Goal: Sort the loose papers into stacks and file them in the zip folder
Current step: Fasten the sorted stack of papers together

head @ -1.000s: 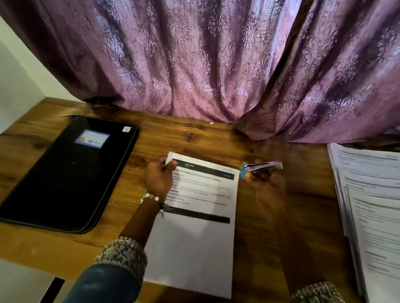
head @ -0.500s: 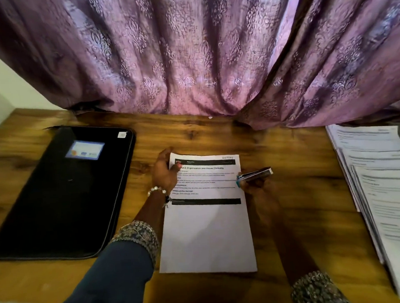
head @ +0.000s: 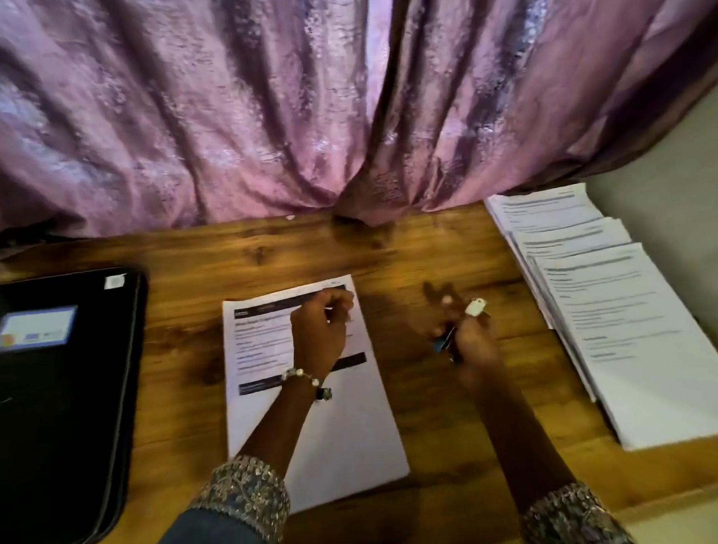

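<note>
My right hand swung stapler off sheet, fingers curled round it; left hand pinches top edge. Paper light, floppy: lift by corner.

I take this for a room in a home: a wooden desk sits against shiny purple patterned curtains, with a plain wall at the right
</note>
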